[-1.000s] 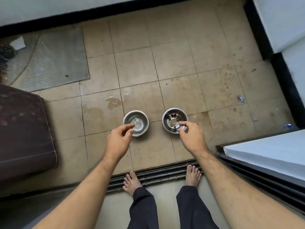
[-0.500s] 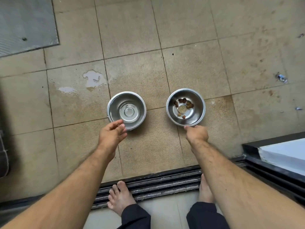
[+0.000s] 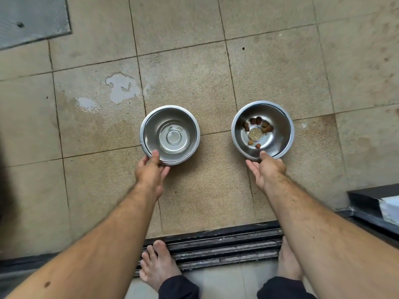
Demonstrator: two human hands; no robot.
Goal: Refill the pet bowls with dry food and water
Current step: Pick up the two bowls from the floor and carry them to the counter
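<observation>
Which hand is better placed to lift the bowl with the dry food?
The right hand: its thumb lies over the near rim of the food bowl. The left hand grips the other bowl.

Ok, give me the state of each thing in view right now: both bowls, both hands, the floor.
Left bowl: upright on the floor, a little water in the bottom.
Right bowl: upright, a few kibble pieces, nearly empty.
Left hand: grips the left bowl's near rim.
Right hand: thumb over the right bowl's near rim, fingers below it.
Tiled floor: wet patches beyond the left bowl.
</observation>
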